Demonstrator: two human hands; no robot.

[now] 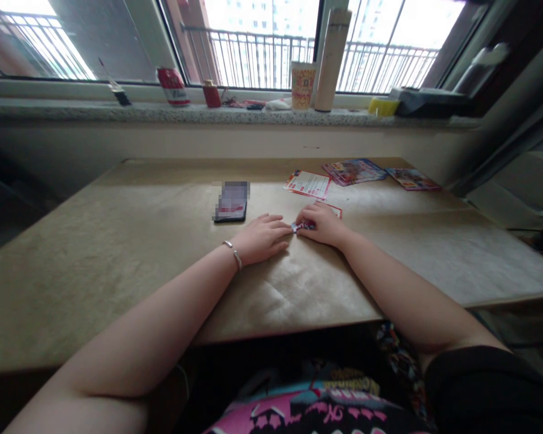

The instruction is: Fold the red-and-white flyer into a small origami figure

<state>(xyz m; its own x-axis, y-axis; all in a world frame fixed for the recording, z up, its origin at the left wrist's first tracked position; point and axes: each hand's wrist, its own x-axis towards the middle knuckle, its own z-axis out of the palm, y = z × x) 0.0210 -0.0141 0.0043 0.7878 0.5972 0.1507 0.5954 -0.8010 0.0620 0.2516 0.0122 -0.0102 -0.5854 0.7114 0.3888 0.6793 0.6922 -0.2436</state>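
Observation:
My left hand (263, 239), with a silver cuff bracelet on its wrist, lies flat on the table with its fingers stretched out. Its fingertips reach a small blue, white and dark patterned piece (304, 225), perhaps paper or a sticker. Fingers curled, my right hand (323, 225) holds that piece against the tabletop and hides much of it. A red-edged card (335, 210) sticks out from behind my right hand. Just beyond are red-bordered white cards (310, 184) with printed text. To the left of my left hand rests a phone (232, 202), its screen blurred out.
A fanned pile of colourful cards or packets (355, 171) lies at the table's back right, beside another such stack (413, 179). On the windowsill (253, 116) stand a red can (172, 87), a paper cup (303, 85) and a tall tube (332, 60). The beige table (117, 253) ends before my body.

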